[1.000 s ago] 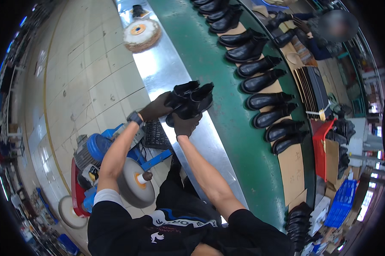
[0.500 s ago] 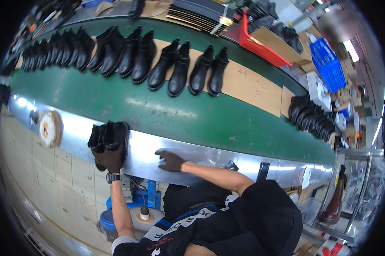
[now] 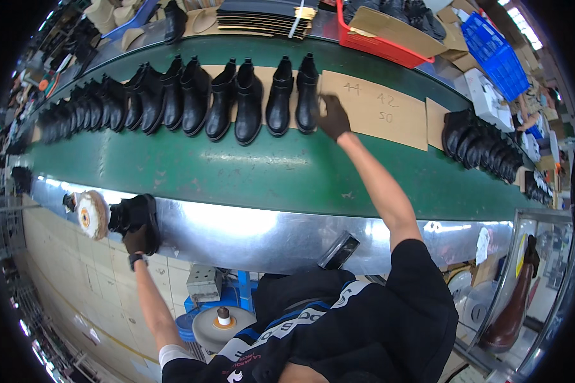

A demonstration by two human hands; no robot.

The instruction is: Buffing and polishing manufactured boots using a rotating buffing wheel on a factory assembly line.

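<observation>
Nearest me, my left hand (image 3: 136, 240) grips a black boot (image 3: 133, 216) just beside the spinning buffing wheel (image 3: 91, 214); I judge a loose grip there could let the wheel snatch it. Farther off, my right hand (image 3: 332, 119), fingers curled, touches the end boot (image 3: 307, 94) of the row on the green belt (image 3: 249, 171) and might topple it.

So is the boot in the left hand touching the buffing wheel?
Cannot tell. In the head view the left hand holds the black boot right beside the buffing wheel; their edges seem to meet, but fisheye distortion and shadow hide any gap.
</observation>
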